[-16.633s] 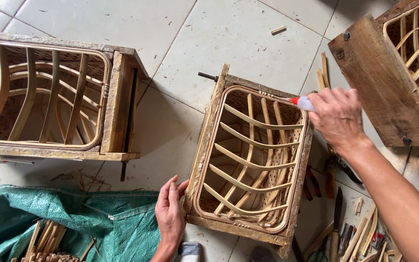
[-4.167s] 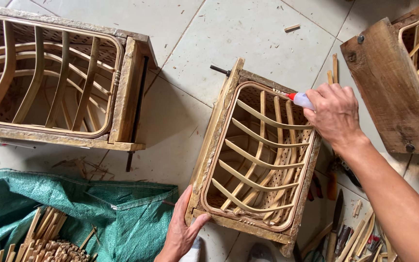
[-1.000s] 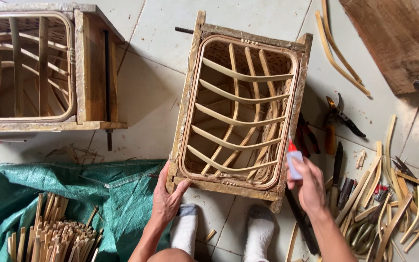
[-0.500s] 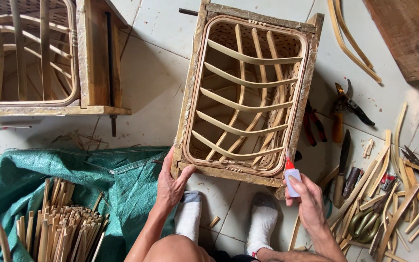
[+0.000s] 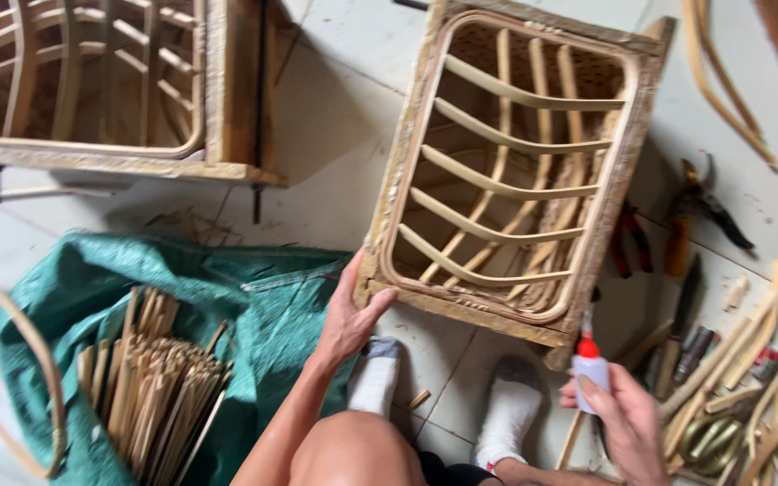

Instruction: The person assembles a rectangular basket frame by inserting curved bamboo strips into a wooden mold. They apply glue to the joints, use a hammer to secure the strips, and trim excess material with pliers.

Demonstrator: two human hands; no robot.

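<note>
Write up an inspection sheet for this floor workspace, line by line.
Surface: pale tiled floor, with wood chips and scraps.
Job's things: wooden frame with bent rattan slats, lying flat; small white glue bottle with red tip.
Clutter: second similar frame upper left; green tarp with a bundle of cut sticks; pruning shears, hand tools and rattan offcuts on the right.
Hands: left hand grips the frame's near corner; right hand holds the glue bottle upright.
Cables: nothing seen.
Surroundings: the person's knee and two socked feet below the frame.
</note>
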